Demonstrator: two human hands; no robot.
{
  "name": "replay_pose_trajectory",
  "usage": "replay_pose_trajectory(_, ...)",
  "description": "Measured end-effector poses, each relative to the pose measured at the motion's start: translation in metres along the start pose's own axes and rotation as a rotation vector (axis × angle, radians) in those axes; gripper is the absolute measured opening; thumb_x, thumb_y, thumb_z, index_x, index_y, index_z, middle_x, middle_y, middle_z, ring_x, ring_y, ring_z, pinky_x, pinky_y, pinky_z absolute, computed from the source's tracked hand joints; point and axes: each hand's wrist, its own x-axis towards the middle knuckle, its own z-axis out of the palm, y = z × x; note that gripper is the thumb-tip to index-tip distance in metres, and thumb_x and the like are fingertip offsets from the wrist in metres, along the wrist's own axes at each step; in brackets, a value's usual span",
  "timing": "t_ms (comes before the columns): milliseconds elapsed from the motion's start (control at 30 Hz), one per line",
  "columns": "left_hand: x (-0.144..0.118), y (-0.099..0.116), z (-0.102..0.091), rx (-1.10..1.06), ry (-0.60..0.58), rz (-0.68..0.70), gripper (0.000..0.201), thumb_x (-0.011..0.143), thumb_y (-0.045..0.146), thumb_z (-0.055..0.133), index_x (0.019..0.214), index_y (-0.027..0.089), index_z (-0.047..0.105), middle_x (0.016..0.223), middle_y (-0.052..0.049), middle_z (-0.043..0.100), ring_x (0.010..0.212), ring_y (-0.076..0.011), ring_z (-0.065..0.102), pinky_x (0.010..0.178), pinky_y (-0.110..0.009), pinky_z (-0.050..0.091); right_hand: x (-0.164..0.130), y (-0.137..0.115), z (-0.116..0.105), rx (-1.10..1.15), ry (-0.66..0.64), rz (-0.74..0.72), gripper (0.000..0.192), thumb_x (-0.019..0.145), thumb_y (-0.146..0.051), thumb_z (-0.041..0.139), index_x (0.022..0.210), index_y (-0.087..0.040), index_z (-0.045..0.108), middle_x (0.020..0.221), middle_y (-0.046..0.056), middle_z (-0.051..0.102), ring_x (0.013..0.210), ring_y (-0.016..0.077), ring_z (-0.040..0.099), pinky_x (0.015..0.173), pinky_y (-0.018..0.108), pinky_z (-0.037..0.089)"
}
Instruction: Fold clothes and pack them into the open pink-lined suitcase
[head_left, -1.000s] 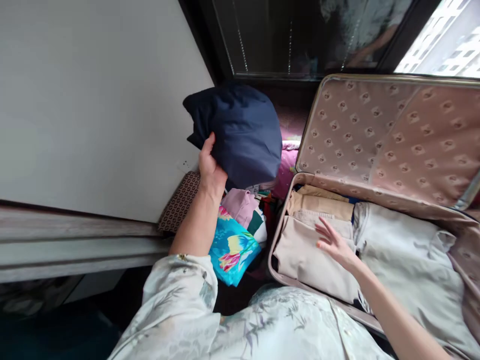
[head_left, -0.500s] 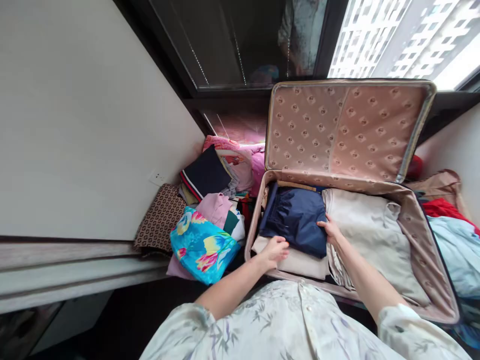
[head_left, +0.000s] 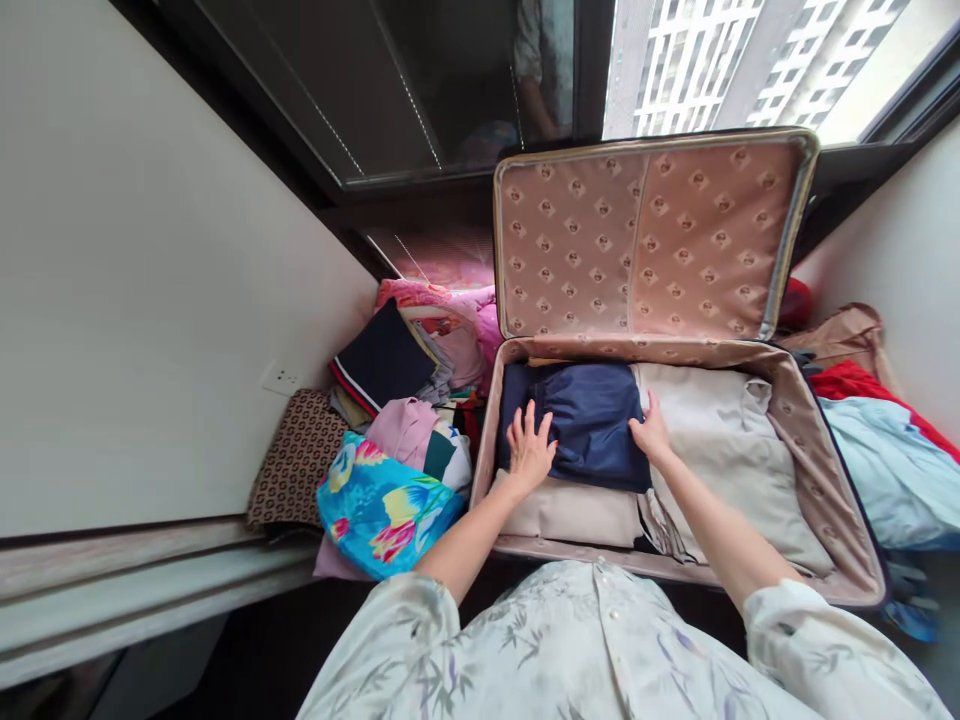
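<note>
A folded navy blue garment with a gathered waistband (head_left: pixel 596 425), which looks like trousers or shorts, lies in the left half of an open suitcase (head_left: pixel 851 500). My left hand (head_left: pixel 531 450) rests on its left part, fingers spread and flat. At its right edge is my right hand (head_left: pixel 651 435), thumb on the navy cloth and fingers stretched out apart from it; some of those fingers are hidden. Below the navy garment lies a folded beige garment (head_left: pixel 574 512). Larger folded beige clothes (head_left: pixel 739 470) fill the right half.
The suitcase lid (head_left: pixel 645 240) stands up against the window. At left are piled clothes, including a blue floral cloth (head_left: pixel 390 510) and a navy striped-edge garment (head_left: pixel 386 355), beside a brown patterned cushion (head_left: pixel 289 460). Light blue (head_left: pixel 885 460) and red clothes (head_left: pixel 847 380) lie at right.
My left hand has moved up from the navy garment's lower edge onto its left part, and its fingers have spread. My right hand stays at the right edge. The navy garment lies flatter.
</note>
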Motion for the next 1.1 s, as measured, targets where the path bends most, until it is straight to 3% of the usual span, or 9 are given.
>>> replay_pose_trajectory(133,0.034,0.01,0.029,-0.175,-0.036,-0.29,0.068,0.097,0.04,0.061,0.157,0.018,0.039,0.164,-0.025,0.031,0.151,-0.0389,0.034,0.116,-0.055,0.037,-0.026,0.012,0.004,-0.357,0.019,-0.124,0.078,0.09,-0.043,0.052,0.162,-0.021,0.033,0.165,0.018,0.034,0.147,0.0431,0.034,0.114,0.071,0.029)
replay_pose_trajectory(267,0.082,0.008,0.027,-0.334,-0.064,-0.554,0.086,0.086,0.042,0.076,0.155,0.01,0.034,0.146,-0.028,0.053,0.141,-0.0374,0.049,0.114,-0.047,0.041,-0.057,-0.004,0.021,-0.614,-0.046,-0.351,0.067,0.097,-0.044,0.049,0.162,-0.031,0.035,0.172,0.012,0.02,0.154,0.0448,0.018,0.113,0.071,0.027)
replay_pose_trajectory(367,0.102,-0.001,0.014,-0.409,-0.085,-0.501,0.073,0.082,0.022,0.076,0.147,0.014,0.044,0.134,-0.02,0.064,0.128,-0.0318,0.061,0.11,-0.041,0.046,-0.071,-0.013,0.035,-0.72,-0.088,-0.483,0.065,0.098,-0.043,0.052,0.161,-0.037,0.036,0.174,0.009,0.015,0.156,0.0443,0.014,0.115,0.064,0.026)
replay_pose_trajectory(433,0.106,-0.009,0.005,-0.399,-0.005,-0.446,0.063,0.084,0.011,0.065,0.144,0.017,0.047,0.13,-0.016,0.067,0.122,-0.0289,0.065,0.109,-0.04,0.048,-0.073,-0.016,0.043,-0.763,-0.109,-0.532,0.066,0.097,-0.043,0.055,0.161,-0.04,0.037,0.175,0.007,0.011,0.157,0.045,0.01,0.116,0.064,0.024)
replay_pose_trajectory(567,0.099,-0.02,-0.002,-0.144,0.087,-0.344,0.072,0.087,0.007,0.054,0.156,0.013,0.036,0.153,-0.025,0.046,0.141,-0.0368,0.048,0.118,-0.053,0.038,-0.063,-0.024,0.059,-0.789,-0.163,-0.534,0.072,0.094,-0.045,0.061,0.161,-0.041,0.035,0.176,0.005,0.006,0.156,0.0483,0.006,0.116,0.068,0.022)
replay_pose_trajectory(667,0.086,-0.024,0.007,0.081,0.042,-0.143,0.075,0.094,0.023,0.057,0.163,0.019,0.03,0.171,-0.022,0.017,0.157,-0.0419,0.017,0.124,-0.062,0.021,-0.054,-0.029,0.069,-0.772,-0.158,-0.532,0.072,0.095,-0.048,0.061,0.161,-0.042,0.035,0.176,0.005,0.003,0.156,0.0505,0.004,0.115,0.072,0.022)
replay_pose_trajectory(733,0.08,-0.027,0.022,0.151,-0.045,-0.025,0.075,0.094,0.036,0.062,0.163,0.027,0.034,0.174,-0.013,0.01,0.16,-0.041,0.005,0.125,-0.065,0.012,-0.05,-0.026,0.076,-0.761,-0.161,-0.553,0.069,0.095,-0.049,0.061,0.16,-0.043,0.038,0.176,0.006,0.002,0.156,0.0509,0.002,0.114,0.074,0.021)
replay_pose_trajectory(900,0.082,-0.049,0.062,0.177,-0.217,-0.077,0.076,0.093,0.047,0.063,0.162,0.028,0.038,0.174,-0.014,0.011,0.159,-0.044,0.008,0.123,-0.071,0.007,-0.034,0.007,0.095,-0.779,-0.251,-0.543,0.061,0.098,-0.046,0.057,0.157,-0.042,0.043,0.176,0.007,0.004,0.156,0.0501,0.005,0.114,0.077,0.016)
replay_pose_trajectory(1100,0.077,-0.055,0.06,0.26,-0.225,-0.105,0.071,0.097,0.044,0.054,0.163,0.023,0.036,0.173,-0.018,0.009,0.158,-0.0466,0.004,0.12,-0.075,0.008,-0.03,0.0,0.105,-0.788,-0.46,-0.423,0.07,0.094,-0.053,0.063,0.159,-0.045,0.038,0.176,0.008,0.005,0.155,0.0521,0.004,0.115,0.076,0.009)
